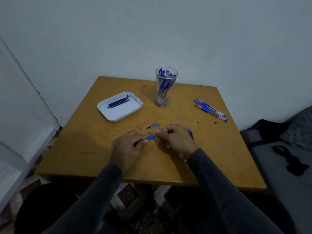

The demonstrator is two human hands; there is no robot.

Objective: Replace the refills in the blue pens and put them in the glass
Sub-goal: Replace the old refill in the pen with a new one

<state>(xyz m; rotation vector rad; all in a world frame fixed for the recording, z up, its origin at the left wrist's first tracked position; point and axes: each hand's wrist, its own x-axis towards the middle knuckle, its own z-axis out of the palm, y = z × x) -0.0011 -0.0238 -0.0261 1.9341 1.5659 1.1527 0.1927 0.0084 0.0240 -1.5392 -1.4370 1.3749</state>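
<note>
Pinching a blue pen [150, 137] between my left hand [128, 146] and right hand [175, 140], both grasping it, above the tabletop [101, 149], glass [164, 92] behind.

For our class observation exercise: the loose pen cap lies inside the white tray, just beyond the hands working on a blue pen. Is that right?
Not quite. The head view shows the pen cap lying on the bare table, not inside the white tray. It is indeed just beyond the left hand and right hand working on the blue pen.
</note>
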